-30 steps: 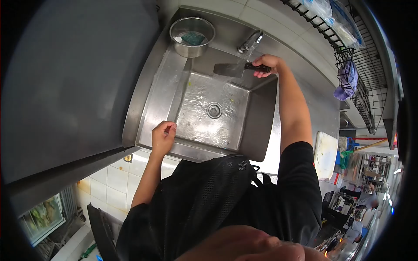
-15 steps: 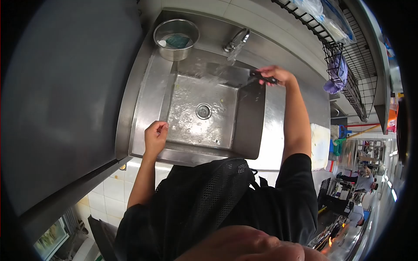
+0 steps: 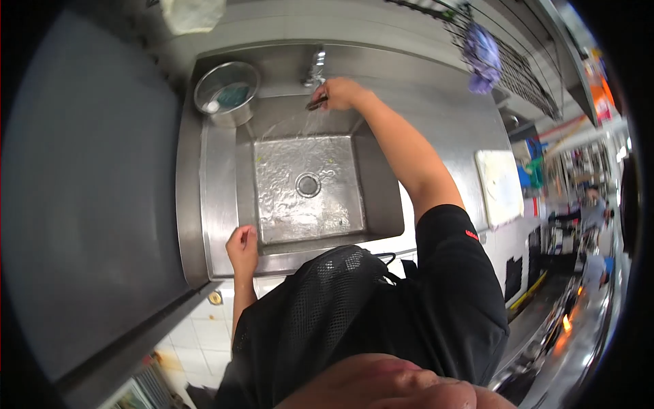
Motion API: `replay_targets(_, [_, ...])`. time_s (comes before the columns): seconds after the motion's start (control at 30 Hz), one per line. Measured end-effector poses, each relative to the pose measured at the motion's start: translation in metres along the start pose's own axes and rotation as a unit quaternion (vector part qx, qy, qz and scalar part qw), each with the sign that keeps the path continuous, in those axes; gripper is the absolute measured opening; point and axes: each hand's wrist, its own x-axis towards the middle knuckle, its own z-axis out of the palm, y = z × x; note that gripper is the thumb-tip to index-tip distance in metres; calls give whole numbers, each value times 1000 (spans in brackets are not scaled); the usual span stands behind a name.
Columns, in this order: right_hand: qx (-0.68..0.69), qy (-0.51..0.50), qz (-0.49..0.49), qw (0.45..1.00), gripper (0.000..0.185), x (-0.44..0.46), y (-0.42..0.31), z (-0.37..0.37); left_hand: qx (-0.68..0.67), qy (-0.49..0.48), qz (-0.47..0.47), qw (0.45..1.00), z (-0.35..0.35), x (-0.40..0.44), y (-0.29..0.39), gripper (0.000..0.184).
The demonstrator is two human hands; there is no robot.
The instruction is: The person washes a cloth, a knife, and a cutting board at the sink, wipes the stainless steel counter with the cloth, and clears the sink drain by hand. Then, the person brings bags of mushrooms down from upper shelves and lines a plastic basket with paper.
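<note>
My right hand [image 3: 340, 94] reaches across the steel sink [image 3: 381, 184], just below the running faucet [image 3: 317, 68]. It is closed around the dark handle of a kitchen knife [image 3: 315, 103]. The blade can hardly be made out now, edge-on or lost in the falling water. Water splashes down into the basin around the drain [image 3: 308, 185]. Above the sink's front left rim, my left hand [image 3: 243, 247] has its fingers curled in, with nothing visible in them.
A round steel pot [image 3: 235, 117] with something green inside stands at the sink's back left corner. To the right lies a white cutting board [image 3: 499, 187]. A wire rack [image 3: 524, 75] with a purple cloth [image 3: 481, 60] hangs on the wall. Other people work far right.
My right hand has moved left with the knife, to under the faucet, and the broad blade has turned out of clear sight. My left hand stays near the front rim. The view has shifted.
</note>
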Motion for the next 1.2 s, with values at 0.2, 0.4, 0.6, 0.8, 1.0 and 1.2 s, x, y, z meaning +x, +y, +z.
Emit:
replay_targets(0.2, [397,-24,97,912,34,-154,47,76,-36,-43,17,998,15,11,-21,16])
replay_targets(0.4, [508,121,174,835,32,-342,65,58,-3,-96,64,993,54,53,7,14])
replay_targets(0.6, [376,497,210,753,30,-511,121,-25,-9,-163,105,981,119,68,53,11])
replay_targets(0.8, [78,575,292,761,31,-539,236,-110,9,-229,123,966,206,34,85,10])
replay_targets(1.0, [-113,527,395,744,27,-488,415,-151,21,-215,115,969,302,-22,108,11])
replay_targets(1.2, [-33,561,335,756,24,-450,527,-146,26,-168,100,980,344,-67,114,10])
